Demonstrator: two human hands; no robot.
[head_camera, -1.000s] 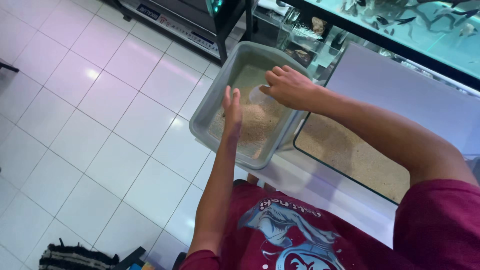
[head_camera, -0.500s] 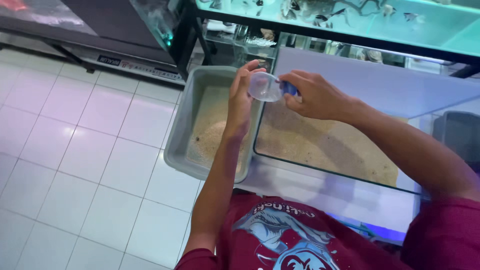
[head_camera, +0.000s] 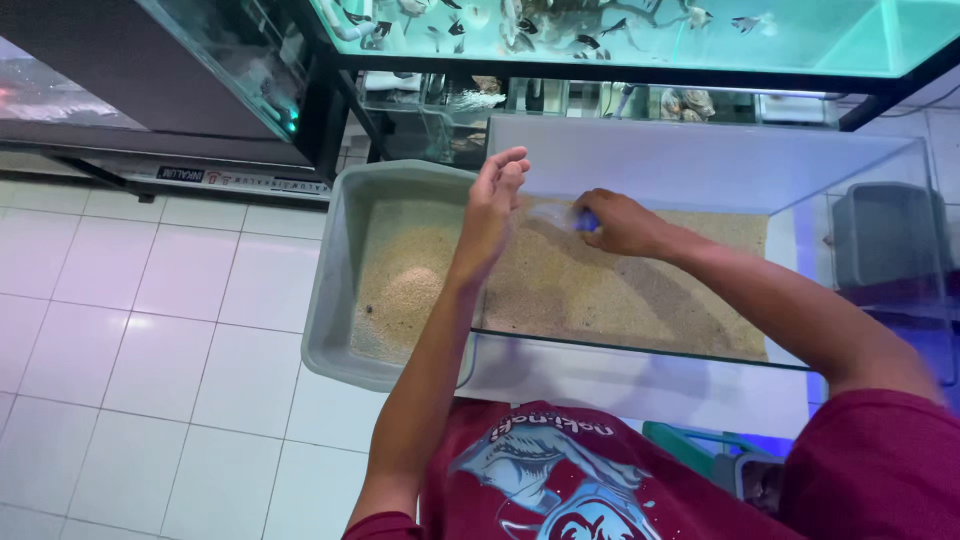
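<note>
A white tiled floor (head_camera: 150, 330) is seen at the far left. Next to it a grey plastic tub (head_camera: 335, 290) is set, partly filled with pale sand (head_camera: 400, 280) that is heaped toward its near wall. The tub's right side is overlapped by a glass tank (head_camera: 700, 150), whose bottom is covered by a layer of the same sand.

The left hand (head_camera: 492, 205) is held upright over the place where tub and tank meet — its fingers are straight, close together and loosely spread at the tips, and nothing is grasped by it. Whether the tank's glass edge is touched by the palm cannot be told.

To its right, inside the tank and just above the sand, the right hand (head_camera: 620, 222) is closed around a small clear cup (head_camera: 562, 215) with a blue part at the fingers — the cup is tipped on its side, its mouth turned leftward. Above the tank, a lit aquarium (head_camera: 620, 30) with fish is seen.
</note>
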